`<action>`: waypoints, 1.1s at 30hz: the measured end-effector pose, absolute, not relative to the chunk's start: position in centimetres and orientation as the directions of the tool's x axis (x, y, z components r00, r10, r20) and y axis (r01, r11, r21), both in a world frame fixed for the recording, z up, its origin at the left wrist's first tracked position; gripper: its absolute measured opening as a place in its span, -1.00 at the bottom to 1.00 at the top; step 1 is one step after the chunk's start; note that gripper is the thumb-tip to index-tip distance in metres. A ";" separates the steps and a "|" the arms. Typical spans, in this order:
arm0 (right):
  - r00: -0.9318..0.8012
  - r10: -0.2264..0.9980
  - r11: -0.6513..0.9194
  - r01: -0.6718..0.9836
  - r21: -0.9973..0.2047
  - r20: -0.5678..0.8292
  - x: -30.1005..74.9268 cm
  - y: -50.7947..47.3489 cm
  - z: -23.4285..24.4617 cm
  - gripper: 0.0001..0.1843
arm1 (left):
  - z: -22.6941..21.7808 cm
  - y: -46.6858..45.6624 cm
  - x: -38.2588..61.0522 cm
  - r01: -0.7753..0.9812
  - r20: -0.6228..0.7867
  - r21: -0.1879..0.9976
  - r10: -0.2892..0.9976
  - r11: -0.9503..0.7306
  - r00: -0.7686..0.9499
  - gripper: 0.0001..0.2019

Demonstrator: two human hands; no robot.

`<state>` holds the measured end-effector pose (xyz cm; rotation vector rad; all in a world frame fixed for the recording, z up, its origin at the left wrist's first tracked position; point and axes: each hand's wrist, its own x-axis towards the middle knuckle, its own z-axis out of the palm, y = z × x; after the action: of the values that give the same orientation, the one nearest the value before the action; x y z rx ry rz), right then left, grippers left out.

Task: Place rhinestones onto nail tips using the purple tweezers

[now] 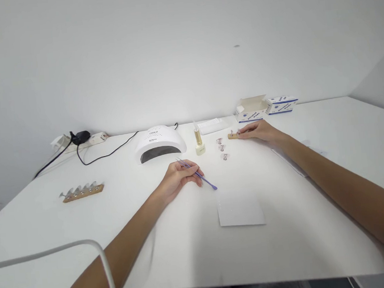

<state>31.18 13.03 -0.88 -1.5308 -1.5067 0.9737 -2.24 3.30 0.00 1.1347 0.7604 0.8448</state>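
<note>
The left hand (178, 178) fingers pinch a thin purple stick (197, 174), light and stiff, best held mid-shaft. The right hand (258, 131) fingers grip a small wooden block (233, 135), light, its tiny nail tips probably fragile.

Single head-worn view, set above the near edge of the table (290, 252), facing forward and down across it to the wall (183, 49). Both forearms enter from below. Far items appear small, probably through wide-angle distortion.
</note>
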 end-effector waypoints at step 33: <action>0.081 0.986 0.077 0.558 -0.826 0.147 30.4 13.4 -2.5 -0.53 | -0.3 3.4 -2.4 -0.169 -0.073 0.969 0.866 0.178 0.495 -0.84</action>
<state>30.39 13.43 -2.46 -1.5794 -1.5762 0.6931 -2.43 3.41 -0.33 1.1630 0.7490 0.8378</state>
